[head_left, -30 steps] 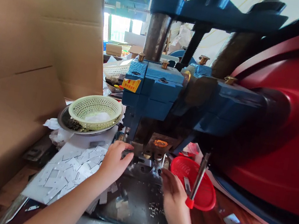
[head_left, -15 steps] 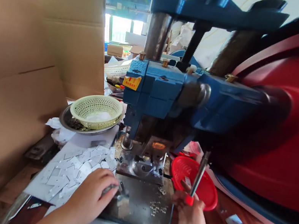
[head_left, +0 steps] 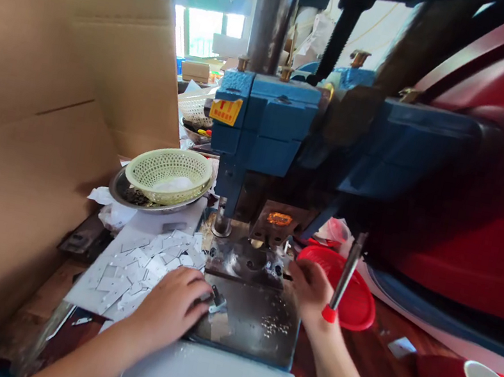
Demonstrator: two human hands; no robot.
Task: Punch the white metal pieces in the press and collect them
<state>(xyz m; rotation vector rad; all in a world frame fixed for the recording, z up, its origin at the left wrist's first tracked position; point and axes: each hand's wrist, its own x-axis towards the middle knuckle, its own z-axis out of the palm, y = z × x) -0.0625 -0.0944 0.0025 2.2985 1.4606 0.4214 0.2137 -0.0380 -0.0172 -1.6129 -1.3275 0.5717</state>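
Note:
My left hand [head_left: 173, 306] is over the left side of the dark metal plate in front of the press, thumb and fingers curled together. At its fingertips is a small metal piece [head_left: 218, 303] with a dark upright part. My right hand [head_left: 312, 289] reaches to the right edge of the press die [head_left: 246, 261], its fingers bent and partly hidden; what they hold there is too small to make out. A metal lever [head_left: 348, 274] with a red end stands in front of my right wrist. The punch block [head_left: 278, 222] hangs above the die.
Flat metal pieces [head_left: 140, 269] lie heaped on a white board at left. Behind them a green basket [head_left: 169, 174] sits in a metal bowl. Tiny scraps [head_left: 273, 327] dot the plate. A red basket [head_left: 361, 305] and a large red wheel [head_left: 482, 209] are at right.
My right hand has moved forward and left, from beside the lever's red end to the die's edge. My left hand stays by the plate's left side. The view has tilted down.

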